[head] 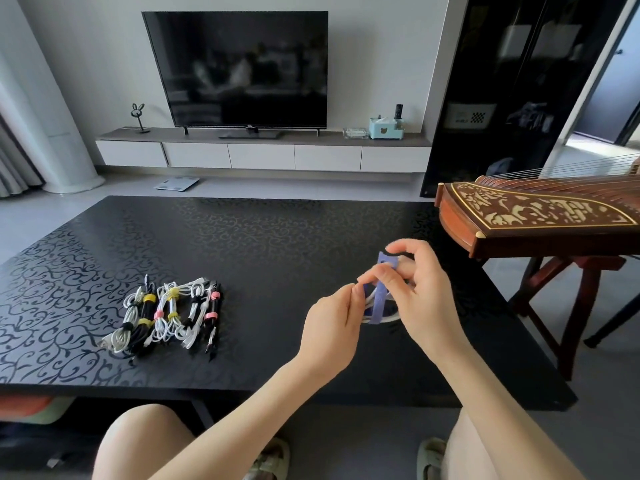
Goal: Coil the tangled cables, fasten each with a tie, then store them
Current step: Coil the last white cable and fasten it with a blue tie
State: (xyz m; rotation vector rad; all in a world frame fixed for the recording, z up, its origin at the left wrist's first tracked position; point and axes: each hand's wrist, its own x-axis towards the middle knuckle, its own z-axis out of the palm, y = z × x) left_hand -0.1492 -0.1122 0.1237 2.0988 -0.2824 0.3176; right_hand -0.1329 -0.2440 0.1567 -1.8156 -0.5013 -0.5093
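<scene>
Above the right part of the black patterned table (242,237), both hands work on a coiled white cable (372,301) wrapped by a purple tie (379,296). My left hand (332,323) pinches the coil and the tie's side. My right hand (419,285) grips the coil, thumb pressing the tie, whose upper end sticks up between the fingers. Much of the coil is hidden by the fingers. On the table's left lie several coiled white and black cables (169,313), bound with yellow, pink and black ties, side by side.
A wooden zither (540,216) on a stand juts over the table's right far corner. Beyond the table stand a TV (239,67) on a low white cabinet (263,154) and a dark glass cabinet (512,84). My knees and sandals sit below the near edge.
</scene>
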